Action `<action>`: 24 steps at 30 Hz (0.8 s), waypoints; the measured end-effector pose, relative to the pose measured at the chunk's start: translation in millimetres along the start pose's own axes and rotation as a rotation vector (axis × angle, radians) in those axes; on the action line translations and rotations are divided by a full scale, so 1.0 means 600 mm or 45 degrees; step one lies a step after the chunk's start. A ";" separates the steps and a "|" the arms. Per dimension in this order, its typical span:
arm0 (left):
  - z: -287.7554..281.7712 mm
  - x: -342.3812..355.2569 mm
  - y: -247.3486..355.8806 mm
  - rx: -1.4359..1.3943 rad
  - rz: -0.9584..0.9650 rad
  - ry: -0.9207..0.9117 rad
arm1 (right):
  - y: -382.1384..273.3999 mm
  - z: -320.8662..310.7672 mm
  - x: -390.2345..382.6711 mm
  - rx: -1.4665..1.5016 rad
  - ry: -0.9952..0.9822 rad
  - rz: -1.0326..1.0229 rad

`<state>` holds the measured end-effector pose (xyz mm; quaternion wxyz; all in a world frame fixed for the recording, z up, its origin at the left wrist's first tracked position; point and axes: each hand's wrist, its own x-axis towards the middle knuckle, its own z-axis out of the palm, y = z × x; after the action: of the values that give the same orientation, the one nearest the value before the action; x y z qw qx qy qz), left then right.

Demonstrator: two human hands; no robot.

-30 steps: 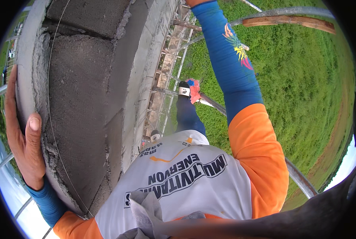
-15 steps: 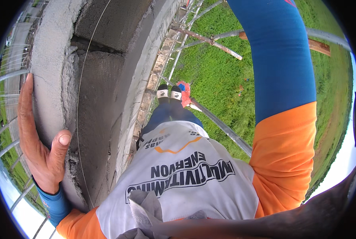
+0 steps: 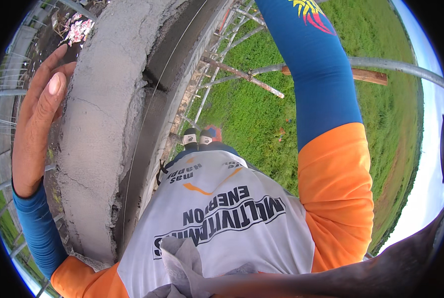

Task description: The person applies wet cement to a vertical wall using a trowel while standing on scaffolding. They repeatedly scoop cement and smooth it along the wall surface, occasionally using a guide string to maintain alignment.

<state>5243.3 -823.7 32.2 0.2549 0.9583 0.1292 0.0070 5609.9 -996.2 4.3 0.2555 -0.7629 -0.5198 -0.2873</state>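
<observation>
My left hand (image 3: 40,114) is raised along the left side of a grey concrete wall (image 3: 102,99). Its fingers are stretched and slightly bent, the thumb stands apart from them, and nothing is in the hand. The fingertips overlap the wall's left edge; whether they touch it I cannot tell. Rough, cracked mortar covers the wall's top, with a ragged right edge. A thin string (image 3: 143,111) runs along the darker wall face on my side. From my right arm, a blue sleeve (image 3: 311,69) reaches up past the upper rim, so the right hand is out of view.
Scaffold pipes (image 3: 242,75) cross beside the wall, and a long metal rail (image 3: 401,68) with a wooden bar (image 3: 371,76) passes behind my right arm. My feet (image 3: 190,139) stand high above green grass (image 3: 261,114). Pale scraps (image 3: 78,31) lie beyond the wall.
My left hand has moved up and its thumb no longer lies over the wall top. The view has shifted, so more of the wall top shows. The right forearm reaches further left.
</observation>
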 end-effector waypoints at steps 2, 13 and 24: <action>0.009 0.025 0.002 -0.085 0.043 -0.062 | -0.004 -0.004 -0.003 0.013 0.018 -0.012; 0.037 0.019 0.030 -0.417 -0.079 -0.220 | -0.006 -0.012 -0.008 0.072 0.000 -0.042; 0.040 0.006 0.015 -0.311 -0.169 -0.122 | -0.009 -0.024 -0.016 0.171 -0.039 -0.049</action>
<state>5251.0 -842.1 15.3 0.3753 0.9087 0.1783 -0.0399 5599.7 -1010.5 8.4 0.2924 -0.7383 -0.5563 -0.2449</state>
